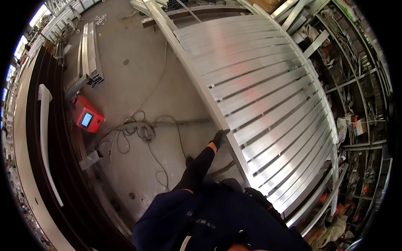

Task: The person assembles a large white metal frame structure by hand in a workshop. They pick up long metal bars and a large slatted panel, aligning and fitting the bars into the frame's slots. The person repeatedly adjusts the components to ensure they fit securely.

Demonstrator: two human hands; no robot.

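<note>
A large slatted panel of silvery metal slants across the right half of the head view, with narrow gaps between its slats. Along its left side runs a straight frame bar. My left hand, in a dark glove, is closed on this bar about two thirds of the way down. Close to my body, my right hand, also dark-gloved, touches the panel's near corner. Its fingers are mostly lost against the dark sleeve, so its grip is unclear.
A red box with a lit screen stands on the floor at left, near tangled cables. Metal profiles lie behind it. Dark long stock with a white curved strip fills the left edge. Cluttered racks line the right.
</note>
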